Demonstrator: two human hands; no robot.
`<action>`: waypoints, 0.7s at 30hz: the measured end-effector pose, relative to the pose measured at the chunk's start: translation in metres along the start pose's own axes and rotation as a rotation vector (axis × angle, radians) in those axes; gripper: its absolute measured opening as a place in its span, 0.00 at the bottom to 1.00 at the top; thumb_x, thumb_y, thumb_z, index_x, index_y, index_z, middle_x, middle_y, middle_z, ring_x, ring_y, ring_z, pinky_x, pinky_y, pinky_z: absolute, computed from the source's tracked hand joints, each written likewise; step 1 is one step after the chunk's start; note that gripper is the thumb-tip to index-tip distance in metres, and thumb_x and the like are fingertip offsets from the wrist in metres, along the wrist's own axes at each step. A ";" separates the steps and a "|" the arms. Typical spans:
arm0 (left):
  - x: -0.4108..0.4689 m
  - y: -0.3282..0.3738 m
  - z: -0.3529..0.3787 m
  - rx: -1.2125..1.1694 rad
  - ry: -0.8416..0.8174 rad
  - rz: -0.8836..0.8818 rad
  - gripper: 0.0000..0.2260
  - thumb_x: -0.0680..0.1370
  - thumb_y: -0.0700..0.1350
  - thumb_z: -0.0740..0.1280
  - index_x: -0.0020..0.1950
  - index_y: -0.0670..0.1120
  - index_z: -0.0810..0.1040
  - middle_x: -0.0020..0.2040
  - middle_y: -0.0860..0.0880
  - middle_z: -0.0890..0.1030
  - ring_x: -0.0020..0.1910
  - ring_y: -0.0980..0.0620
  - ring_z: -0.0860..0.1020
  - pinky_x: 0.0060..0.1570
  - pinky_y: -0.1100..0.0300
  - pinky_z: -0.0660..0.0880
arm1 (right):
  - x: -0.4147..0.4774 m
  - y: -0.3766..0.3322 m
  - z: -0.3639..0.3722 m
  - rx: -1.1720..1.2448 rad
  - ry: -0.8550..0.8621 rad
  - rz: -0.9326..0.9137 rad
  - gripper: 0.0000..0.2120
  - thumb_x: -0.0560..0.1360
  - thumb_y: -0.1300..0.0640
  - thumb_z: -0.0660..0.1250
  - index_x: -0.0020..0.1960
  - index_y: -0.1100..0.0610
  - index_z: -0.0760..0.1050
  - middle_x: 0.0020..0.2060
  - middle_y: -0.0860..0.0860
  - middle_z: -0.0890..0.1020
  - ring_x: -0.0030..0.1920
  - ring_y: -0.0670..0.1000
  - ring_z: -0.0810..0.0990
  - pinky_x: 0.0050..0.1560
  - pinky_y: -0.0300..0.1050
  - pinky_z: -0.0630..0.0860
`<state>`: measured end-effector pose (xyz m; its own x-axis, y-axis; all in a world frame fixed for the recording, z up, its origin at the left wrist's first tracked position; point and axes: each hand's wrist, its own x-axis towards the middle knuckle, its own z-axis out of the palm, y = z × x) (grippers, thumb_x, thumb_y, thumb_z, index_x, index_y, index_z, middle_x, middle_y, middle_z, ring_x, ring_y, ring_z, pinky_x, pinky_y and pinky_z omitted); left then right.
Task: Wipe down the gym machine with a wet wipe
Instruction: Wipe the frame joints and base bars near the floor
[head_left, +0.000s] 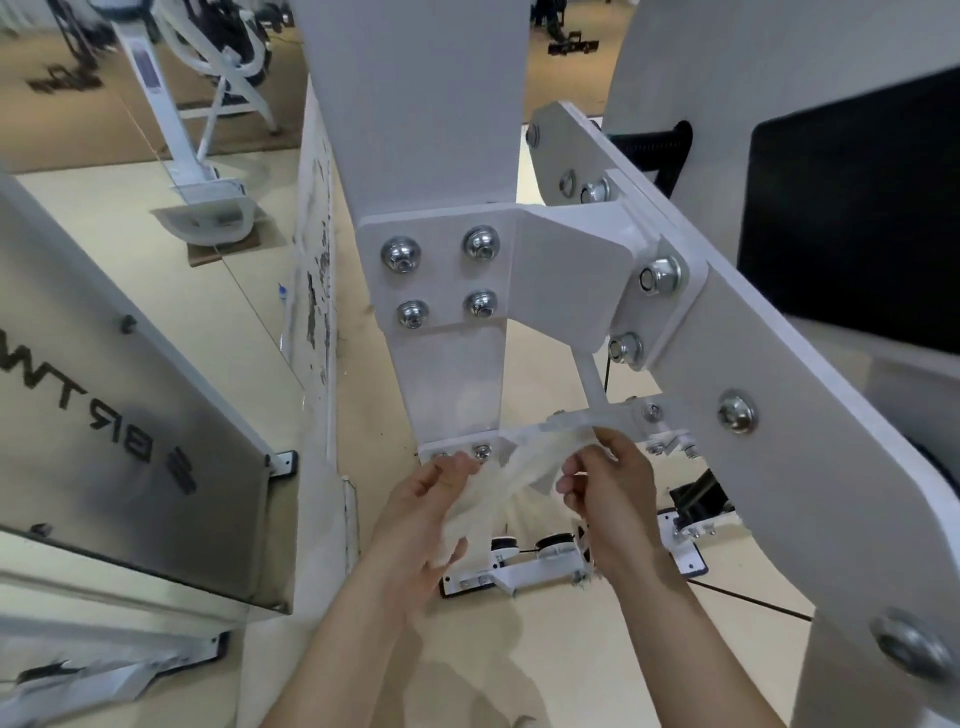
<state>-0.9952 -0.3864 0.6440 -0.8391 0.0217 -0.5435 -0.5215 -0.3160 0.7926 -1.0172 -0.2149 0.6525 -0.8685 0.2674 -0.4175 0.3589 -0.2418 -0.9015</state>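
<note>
My left hand (423, 514) and right hand (610, 496) each pinch the wet wipe (501, 475), stretched between them below the 4-bolt plate (441, 275) of the gym machine (431, 104). I judge this the unfolding step; next, press it flat on that plate.

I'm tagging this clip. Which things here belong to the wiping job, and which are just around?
In the job: wet wipe, held by left hand and right hand; white machine frame.
Just around: metal panel; white machine at the back.
</note>
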 end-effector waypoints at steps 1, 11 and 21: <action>-0.002 0.001 -0.001 0.046 -0.022 0.006 0.17 0.67 0.54 0.72 0.50 0.44 0.82 0.40 0.51 0.79 0.28 0.56 0.71 0.24 0.67 0.62 | 0.005 -0.003 -0.002 -0.020 0.038 -0.011 0.13 0.78 0.68 0.57 0.48 0.56 0.79 0.30 0.53 0.75 0.28 0.50 0.71 0.25 0.39 0.66; 0.033 -0.015 0.027 0.192 0.207 0.198 0.05 0.76 0.44 0.71 0.41 0.45 0.84 0.30 0.52 0.79 0.27 0.56 0.72 0.29 0.64 0.71 | 0.038 -0.043 0.007 0.140 0.036 0.065 0.12 0.82 0.67 0.55 0.47 0.52 0.69 0.41 0.51 0.74 0.43 0.52 0.75 0.47 0.42 0.76; 0.071 -0.047 0.003 0.542 0.267 0.355 0.09 0.80 0.41 0.65 0.45 0.55 0.78 0.37 0.52 0.84 0.37 0.54 0.82 0.39 0.64 0.75 | 0.042 0.068 0.047 -1.479 -0.115 -0.537 0.36 0.81 0.39 0.38 0.76 0.62 0.62 0.76 0.59 0.62 0.76 0.59 0.60 0.75 0.56 0.53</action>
<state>-1.0302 -0.3670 0.5691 -0.9425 -0.2507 -0.2209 -0.2850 0.2579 0.9232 -1.0455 -0.2644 0.5792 -0.9947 -0.0677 -0.0769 -0.0443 0.9610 -0.2731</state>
